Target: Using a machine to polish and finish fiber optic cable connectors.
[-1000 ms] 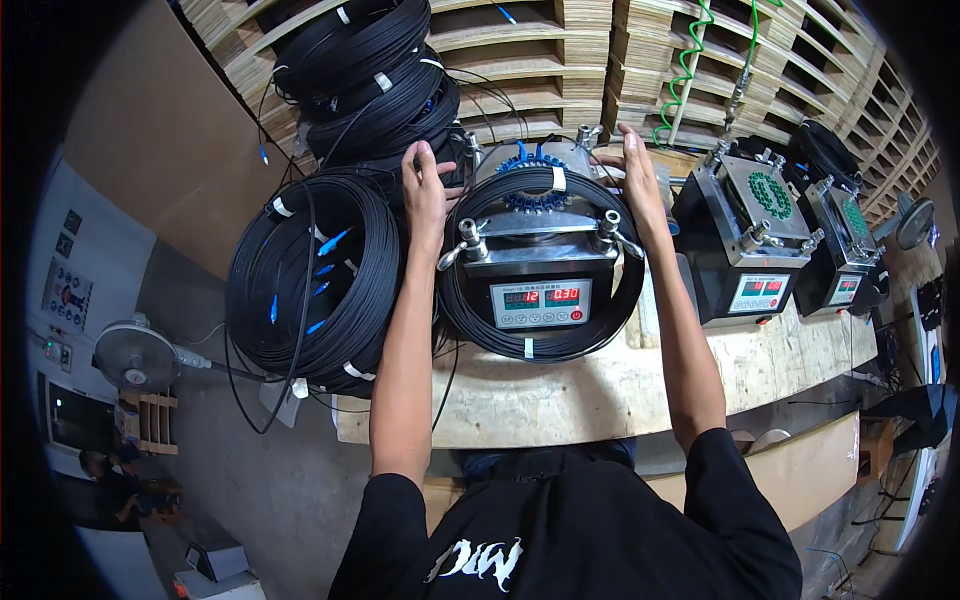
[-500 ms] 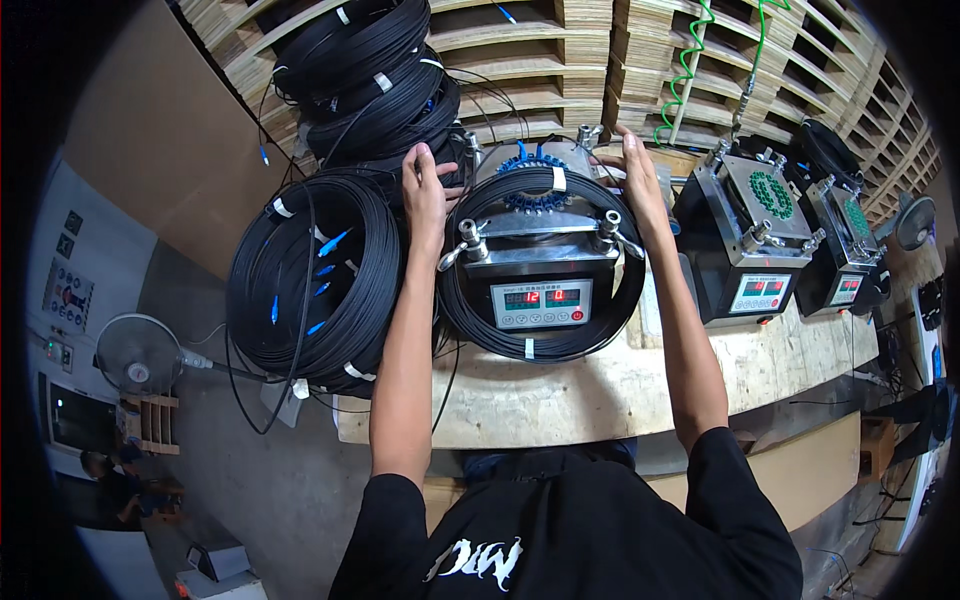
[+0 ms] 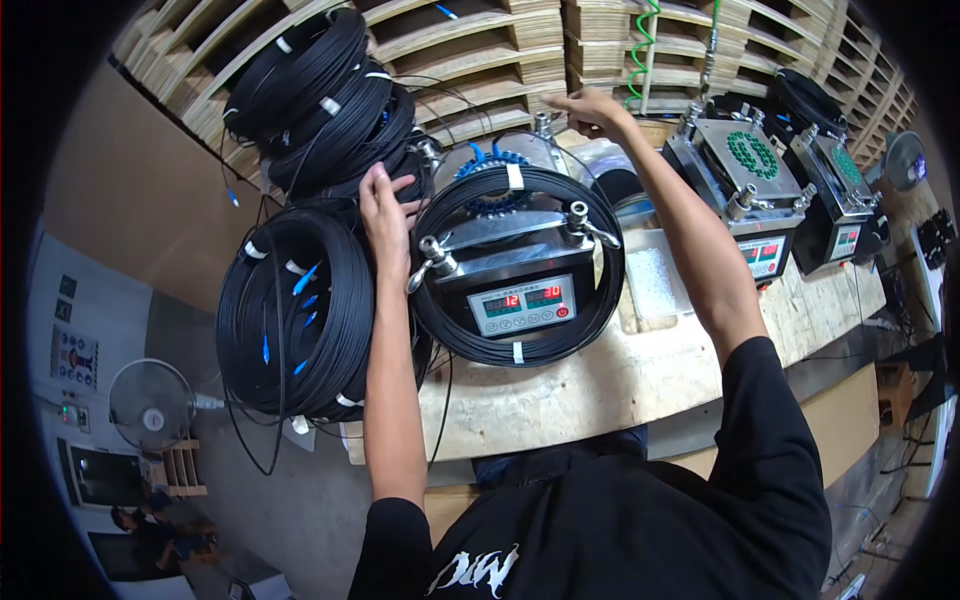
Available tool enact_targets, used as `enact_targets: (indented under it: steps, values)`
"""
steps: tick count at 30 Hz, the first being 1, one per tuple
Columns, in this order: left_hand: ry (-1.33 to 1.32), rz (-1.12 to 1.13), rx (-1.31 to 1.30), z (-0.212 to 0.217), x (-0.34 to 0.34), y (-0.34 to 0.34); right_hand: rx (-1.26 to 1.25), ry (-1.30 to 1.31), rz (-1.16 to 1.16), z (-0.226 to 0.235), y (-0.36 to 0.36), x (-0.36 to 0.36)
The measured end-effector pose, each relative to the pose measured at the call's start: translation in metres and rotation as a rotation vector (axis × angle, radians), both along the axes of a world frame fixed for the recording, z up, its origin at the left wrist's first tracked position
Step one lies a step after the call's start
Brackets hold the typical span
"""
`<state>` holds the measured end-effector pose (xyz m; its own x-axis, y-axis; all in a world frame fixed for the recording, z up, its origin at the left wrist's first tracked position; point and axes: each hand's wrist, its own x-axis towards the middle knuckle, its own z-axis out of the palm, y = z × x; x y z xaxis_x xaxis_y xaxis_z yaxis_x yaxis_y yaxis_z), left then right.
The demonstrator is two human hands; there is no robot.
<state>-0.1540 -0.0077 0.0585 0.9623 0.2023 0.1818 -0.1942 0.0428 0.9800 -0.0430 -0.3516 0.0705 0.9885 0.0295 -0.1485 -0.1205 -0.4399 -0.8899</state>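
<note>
A: Hands?

B: Left hand (image 3: 385, 212) loosely spread, beside round black cable coil (image 3: 607, 290); contact unclear. Right hand (image 3: 592, 112) near silver metal corner post (image 3: 543, 124), far right, index finger extended; can't tell if pinching.

A: Coil?

B: Looped around boxy silver-and-black machine (image 3: 515, 238), on pale wooden bench (image 3: 650, 375).

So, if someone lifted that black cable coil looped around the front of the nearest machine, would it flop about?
The coil would probably flex but roughly keep its ring shape, since white bands wrap its bundled turns. With so many turns, it may feel fairly heavy. It could snag on the metal levers overlapping it.
</note>
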Motion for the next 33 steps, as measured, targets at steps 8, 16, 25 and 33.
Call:
enact_targets:
  steps: [8, 16, 25, 33]
  values:
    - [0.015, 0.006, 0.005, 0.007, -0.006, -0.001, 0.883, -0.12, 0.234, -0.047, 0.002, -0.005]
    - [0.033, -0.015, -0.013, 0.006, -0.004, -0.012, 0.871, -0.286, -0.03, -0.059, 0.013, -0.008]
    - [0.03, 0.02, 0.024, 0.007, -0.004, 0.0, 0.531, -0.454, -0.288, -0.045, 0.041, -0.031]
    - [0.031, 0.014, 0.007, 0.003, 0.001, 0.0, 0.692, -0.541, -0.273, -0.071, 0.038, -0.023]
